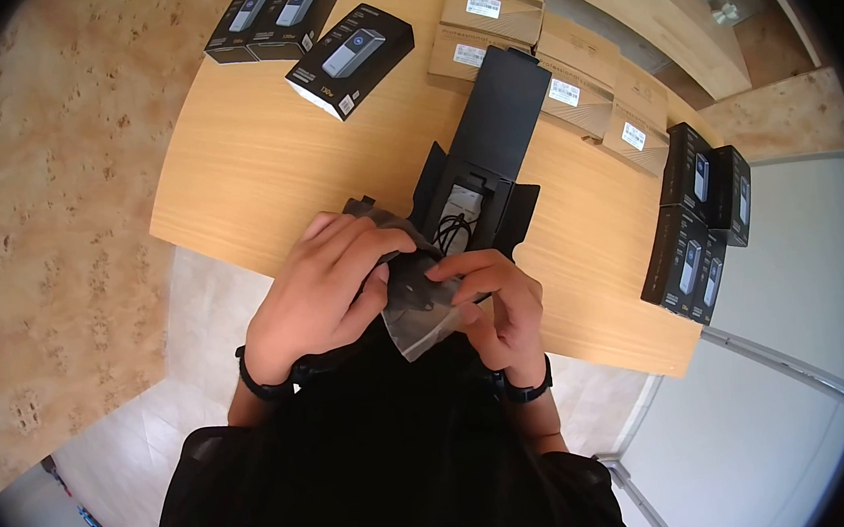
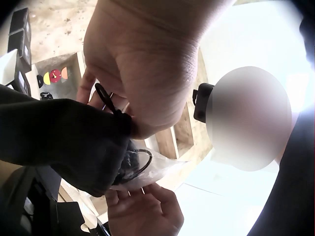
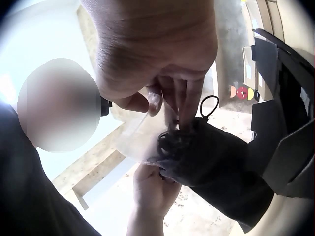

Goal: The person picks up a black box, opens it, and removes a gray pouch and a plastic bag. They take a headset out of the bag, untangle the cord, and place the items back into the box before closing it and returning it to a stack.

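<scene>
A black drawstring pouch (image 2: 74, 137) is gripped near its mouth by my left hand (image 1: 319, 288). Out of that mouth shows a clear plastic bag (image 1: 419, 322) with a coiled black cable (image 3: 172, 142) in it. My right hand (image 1: 501, 302) pinches the bag between thumb and fingers, close beside the left hand. A cord loop (image 3: 209, 105) stands up from the pouch. Just beyond the hands, an opened black box (image 1: 499, 116) has its lid and side flaps spread. Inside it lie a black cord (image 1: 454, 233) and a white packet (image 1: 464, 203).
Black printed boxes (image 1: 352, 59) stand at the table's far left, and several more (image 1: 686, 240) are stacked at its right edge. Cardboard cartons (image 1: 577, 84) line the back. The wooden table (image 1: 233, 170) ends just before my body.
</scene>
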The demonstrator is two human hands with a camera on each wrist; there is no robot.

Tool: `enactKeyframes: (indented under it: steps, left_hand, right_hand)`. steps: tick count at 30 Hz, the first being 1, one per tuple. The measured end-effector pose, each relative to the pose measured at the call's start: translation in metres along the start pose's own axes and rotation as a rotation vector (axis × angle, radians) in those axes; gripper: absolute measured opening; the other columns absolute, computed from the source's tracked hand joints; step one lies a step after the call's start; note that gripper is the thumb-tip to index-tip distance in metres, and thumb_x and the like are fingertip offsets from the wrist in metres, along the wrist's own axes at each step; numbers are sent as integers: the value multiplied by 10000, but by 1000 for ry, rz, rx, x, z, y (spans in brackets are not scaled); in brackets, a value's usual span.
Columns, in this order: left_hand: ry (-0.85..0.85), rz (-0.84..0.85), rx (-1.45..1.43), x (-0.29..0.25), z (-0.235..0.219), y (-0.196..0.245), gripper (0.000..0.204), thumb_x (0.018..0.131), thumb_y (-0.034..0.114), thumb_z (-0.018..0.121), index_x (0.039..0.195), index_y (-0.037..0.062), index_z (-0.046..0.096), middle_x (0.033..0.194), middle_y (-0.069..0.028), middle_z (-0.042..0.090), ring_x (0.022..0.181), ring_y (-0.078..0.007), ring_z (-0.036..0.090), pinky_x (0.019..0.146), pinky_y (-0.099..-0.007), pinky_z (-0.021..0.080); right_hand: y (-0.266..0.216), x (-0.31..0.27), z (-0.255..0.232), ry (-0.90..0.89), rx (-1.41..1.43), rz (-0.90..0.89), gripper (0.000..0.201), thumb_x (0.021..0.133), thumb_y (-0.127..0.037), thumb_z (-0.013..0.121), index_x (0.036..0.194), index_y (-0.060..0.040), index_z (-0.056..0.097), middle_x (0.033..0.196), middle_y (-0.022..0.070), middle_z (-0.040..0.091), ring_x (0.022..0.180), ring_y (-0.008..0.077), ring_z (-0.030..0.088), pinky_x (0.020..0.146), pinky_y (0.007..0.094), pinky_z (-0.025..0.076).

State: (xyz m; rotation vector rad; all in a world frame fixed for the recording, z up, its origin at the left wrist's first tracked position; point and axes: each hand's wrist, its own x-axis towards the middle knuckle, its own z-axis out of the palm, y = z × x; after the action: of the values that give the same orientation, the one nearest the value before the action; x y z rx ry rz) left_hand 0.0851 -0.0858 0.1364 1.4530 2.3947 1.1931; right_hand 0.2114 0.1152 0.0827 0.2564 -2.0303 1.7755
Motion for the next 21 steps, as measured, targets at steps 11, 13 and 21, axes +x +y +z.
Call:
enactKeyframes:
  steps: [11, 13, 21]
  left_hand:
    - [-21, -16, 26, 1, -5, 7, 357, 803, -49, 636, 1143, 61, 645, 941, -98, 654, 828, -333, 609, 866, -415, 469]
    - [-5, -25, 30, 1, -5, 8, 345, 813, -49, 631, 1139, 61, 654, 943, -101, 659, 831, -332, 613, 868, -414, 469]
    - [101, -122, 56, -3, -12, 1, 308, 838, -54, 605, 1114, 58, 681, 808, -88, 575, 750, -292, 559, 809, -387, 445]
  right_hand:
    - [-12, 5, 4, 26, -189, 74, 414, 765, 87, 709, 1157, -41, 678, 1259, 157, 715, 1102, 335, 724, 919, 379, 586]
    - [-13, 5, 3, 34, -222, 70, 435, 776, 89, 719, 1189, -37, 674, 1274, 159, 708, 1112, 331, 721, 920, 380, 587]
    - [-11, 0, 5, 123, -97, 93, 475, 837, 170, 623, 1286, 18, 599, 1314, 210, 662, 1103, 262, 717, 917, 360, 590]
